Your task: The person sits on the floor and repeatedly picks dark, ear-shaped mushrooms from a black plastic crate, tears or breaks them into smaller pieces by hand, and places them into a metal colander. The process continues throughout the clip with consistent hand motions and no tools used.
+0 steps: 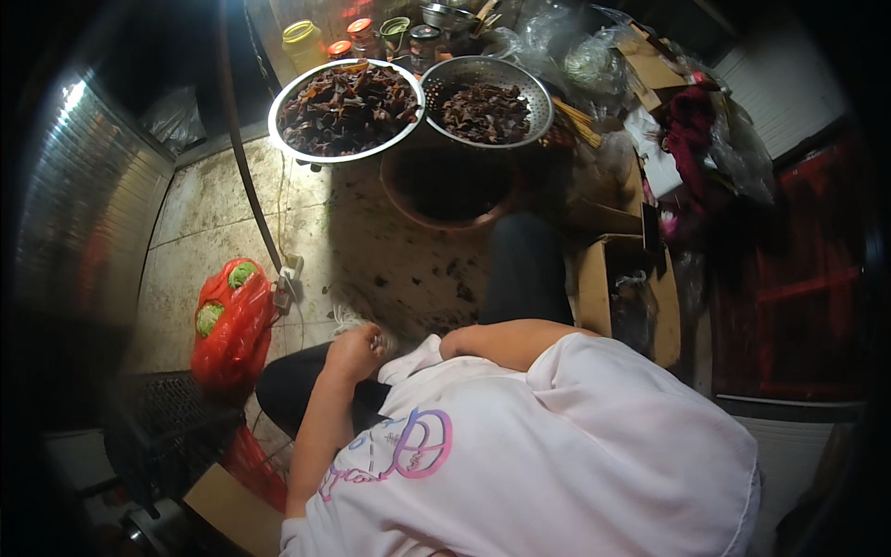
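My left hand (pixel 353 352) is above my left thigh with its fingers curled. Whitish strands (pixel 348 319) show just beyond its knuckles; whether the hand holds them is unclear. My right hand (pixel 456 343) rests at the hem of my white shirt (pixel 529 432), its fingers hidden by the cloth and the wrist. Ahead on the floor, a metal bowl (pixel 276 125) is heaped with dark brown, leafy-looking pieces (pixel 355 111). Beside it a perforated metal colander (pixel 539 111) holds less of the same. A wide brown basin (pixel 445 224) with a dark inside lies below them.
Left of me lie a red plastic bag (pixel 233 348) with green heads of vegetable and a power strip (pixel 284 285). Lidded jars (pixel 303 45) stand behind the bowls. To the right are an open cardboard box (pixel 592 285) and piled plastic bags (pixel 598 66). A dark pole (pixel 240 146) crosses the left side.
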Demonstrator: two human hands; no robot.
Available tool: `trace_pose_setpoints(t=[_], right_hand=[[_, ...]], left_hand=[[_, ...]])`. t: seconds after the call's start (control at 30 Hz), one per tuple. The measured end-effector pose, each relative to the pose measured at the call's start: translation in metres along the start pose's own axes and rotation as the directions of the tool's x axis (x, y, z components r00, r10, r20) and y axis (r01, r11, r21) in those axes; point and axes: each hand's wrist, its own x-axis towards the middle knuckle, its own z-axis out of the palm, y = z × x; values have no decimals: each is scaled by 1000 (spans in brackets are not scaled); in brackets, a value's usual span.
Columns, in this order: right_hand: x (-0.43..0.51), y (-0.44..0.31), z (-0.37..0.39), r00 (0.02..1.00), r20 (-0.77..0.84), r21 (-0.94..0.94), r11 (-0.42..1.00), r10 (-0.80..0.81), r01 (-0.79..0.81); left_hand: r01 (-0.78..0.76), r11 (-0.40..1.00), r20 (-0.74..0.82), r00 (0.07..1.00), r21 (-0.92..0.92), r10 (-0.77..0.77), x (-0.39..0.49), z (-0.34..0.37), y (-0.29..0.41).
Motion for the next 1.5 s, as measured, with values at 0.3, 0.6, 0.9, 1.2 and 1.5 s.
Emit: trace_pose_setpoints(t=[0.3,0.6,0.9,1.2,1.5], right_hand=[[-5,46,35,945,-308,-58,994,-108,95],[-100,60,14,836,-522,54,972,-167,229],[-157,131,-109,690,-722,71,986,-52,149],[-174,262,-224,439,-779,595,747,447,297],[-102,326,-323,356,-746,556,821,562,-131]], left_hand=[[-394,911,-634,736,-118,237,-11,-11,54],[-347,931,-57,938,-118,342,11,-2,128],[-425,875,338,879,233,337,121,-12,220],[-510,789,535,796,343,282,216,9,235],[-659,749,557,649,70,518,222,-30,264]])
